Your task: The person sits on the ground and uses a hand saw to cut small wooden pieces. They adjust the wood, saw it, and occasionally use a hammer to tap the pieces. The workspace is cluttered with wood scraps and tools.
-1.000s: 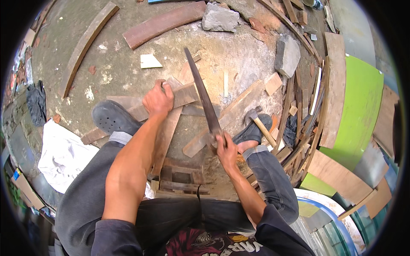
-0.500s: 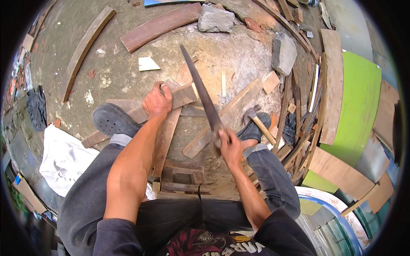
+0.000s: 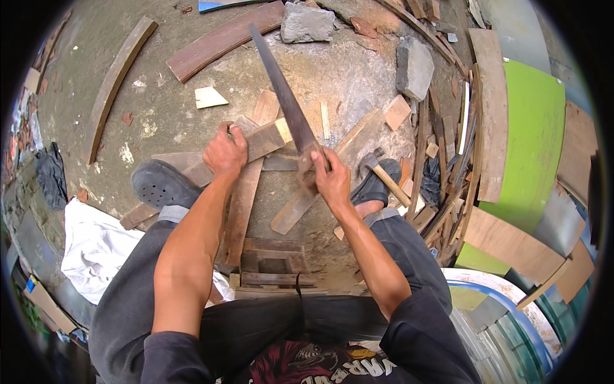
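Note:
My right hand (image 3: 332,177) is closed around the handle of a handsaw (image 3: 288,99), whose long dark blade points away and to the left. Beneath my left hand (image 3: 225,151) lies a wooden plank (image 3: 262,142), gripped near its far end. That end is pale, and the blade passes just right of it; whether they touch I cannot tell. Other boards cross under the plank, among them a brown board (image 3: 244,208). A claw hammer (image 3: 387,178) with a wooden handle rests against my right shoe.
Grey stone blocks (image 3: 307,24) and a reddish board (image 3: 224,41) lie at the far side. A curved-looking beam (image 3: 118,89) is at the left, a white cloth (image 3: 96,253) beside my left leg. Scrap wood and a green panel (image 3: 527,141) fill the right.
My right hand has pushed the saw forward, away from me, so its tip reaches farther out. My left hand keeps its grip on the plank. The whole view has shifted slightly.

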{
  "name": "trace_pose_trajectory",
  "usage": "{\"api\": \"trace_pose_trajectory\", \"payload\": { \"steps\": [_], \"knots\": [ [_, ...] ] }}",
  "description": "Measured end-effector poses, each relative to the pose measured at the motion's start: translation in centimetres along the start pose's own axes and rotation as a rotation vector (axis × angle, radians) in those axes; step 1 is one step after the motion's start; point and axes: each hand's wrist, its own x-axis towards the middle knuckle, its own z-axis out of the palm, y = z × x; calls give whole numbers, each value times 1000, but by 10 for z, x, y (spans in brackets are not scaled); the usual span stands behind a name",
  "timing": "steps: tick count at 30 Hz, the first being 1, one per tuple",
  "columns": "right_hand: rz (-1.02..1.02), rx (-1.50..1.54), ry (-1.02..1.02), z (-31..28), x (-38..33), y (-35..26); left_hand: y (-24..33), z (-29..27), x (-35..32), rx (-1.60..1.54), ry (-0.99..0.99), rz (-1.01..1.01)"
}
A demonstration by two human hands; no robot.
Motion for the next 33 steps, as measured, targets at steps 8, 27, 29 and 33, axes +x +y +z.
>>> {"api": "trace_pose_trajectory", "payload": {
  "steps": [8,27,29,33],
  "knots": [
    [-165,44,90,-4,-40,47,-4,1,3,13,-6,-42],
    [-120,124,69,11,-102,97,7,-2,-3,77,19,-18],
    [-114,73,47,-6,-90,87,1,-1,0,49,54,9],
    [-65,-11,84,-5,-21,26,6,-3,-5,51,19,-12]
  ]
}}
